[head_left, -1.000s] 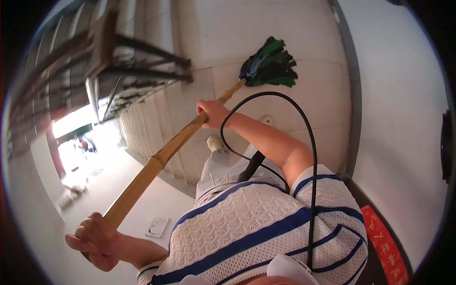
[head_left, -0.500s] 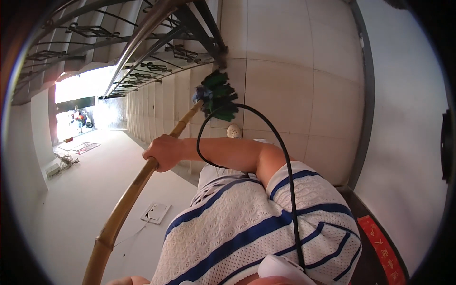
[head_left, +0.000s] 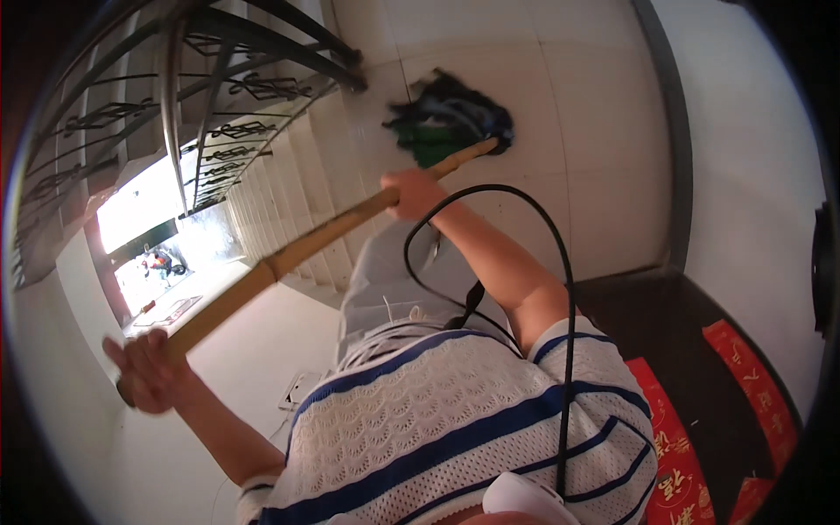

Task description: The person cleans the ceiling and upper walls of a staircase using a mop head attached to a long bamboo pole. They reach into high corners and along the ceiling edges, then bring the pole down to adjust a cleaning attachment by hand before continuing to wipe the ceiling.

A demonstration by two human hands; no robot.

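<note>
Loosely curled, the left hand (head_left: 149, 374) holds the top of the mop (head_left: 325, 234), whose probably stiff, light pole (head_left: 223, 307) seems best steered where the right hand (head_left: 413, 194) closes round it, toward the soft, likely heavier head (head_left: 451, 121) just right of the stair railing (head_left: 302, 58).

Head-worn fisheye view, downward, close over the striped top (head_left: 437, 398), farther from the tiled floor (head_left: 604, 206)

Wears wht knit top (head_left: 394, 385) w/ navy stripes (head_left: 525, 414), lt-grey trousers (head_left: 374, 276), blk cable (head_left: 570, 341).
</note>
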